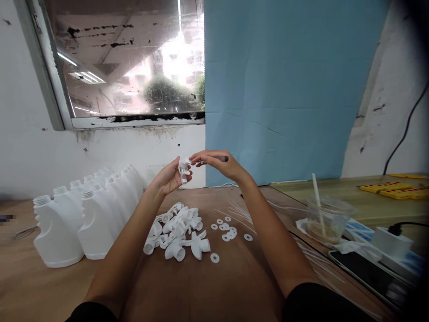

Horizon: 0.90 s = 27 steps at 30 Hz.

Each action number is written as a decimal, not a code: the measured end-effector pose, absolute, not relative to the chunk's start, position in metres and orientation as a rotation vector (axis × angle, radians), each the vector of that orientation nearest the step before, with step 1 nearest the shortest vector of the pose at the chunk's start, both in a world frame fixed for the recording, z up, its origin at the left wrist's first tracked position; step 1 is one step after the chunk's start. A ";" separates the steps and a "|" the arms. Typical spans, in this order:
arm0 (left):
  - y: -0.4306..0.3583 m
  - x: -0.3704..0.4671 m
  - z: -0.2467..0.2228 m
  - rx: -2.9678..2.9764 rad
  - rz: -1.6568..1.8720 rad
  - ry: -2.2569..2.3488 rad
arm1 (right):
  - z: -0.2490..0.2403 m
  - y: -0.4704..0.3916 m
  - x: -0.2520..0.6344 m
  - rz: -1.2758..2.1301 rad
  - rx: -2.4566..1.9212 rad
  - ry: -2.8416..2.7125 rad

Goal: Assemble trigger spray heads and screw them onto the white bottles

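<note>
My left hand [168,177] is raised above the far part of the table, its fingers closed round a white trigger spray head [183,171]. Level with it, my right hand [225,164] grips a slim metal tool with a dark handle [221,158]. The thin shaft points left and meets the top of the spray head; its tip is too small to make out. Below my hands lies a heap of white spray heads [181,223]. Beside the heap, several flat white washers [229,235] are scattered on the brown table [208,290].
Rows of white plastic bottles [97,223] without caps stand at left. Thin white tubes [241,210] lie behind and beneath my right arm. At right are a plastic cup with a straw [326,219], a phone [365,273], a white charger [392,241] and yellow pieces [398,190].
</note>
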<state>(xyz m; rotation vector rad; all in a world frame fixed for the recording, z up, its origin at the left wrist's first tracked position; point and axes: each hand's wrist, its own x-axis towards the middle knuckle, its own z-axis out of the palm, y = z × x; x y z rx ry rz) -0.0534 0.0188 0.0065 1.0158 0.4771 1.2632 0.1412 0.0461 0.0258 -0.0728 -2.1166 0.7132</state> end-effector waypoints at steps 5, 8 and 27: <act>0.019 -0.053 0.007 1.019 1.360 0.552 | 0.025 0.039 0.137 0.438 -0.133 -2.233; 0.018 -0.049 0.006 1.085 1.424 0.555 | 0.021 0.042 0.133 0.336 -0.121 -2.276; 0.018 -0.080 -0.007 2.172 1.007 1.533 | 0.024 0.063 0.173 0.932 -0.751 -2.620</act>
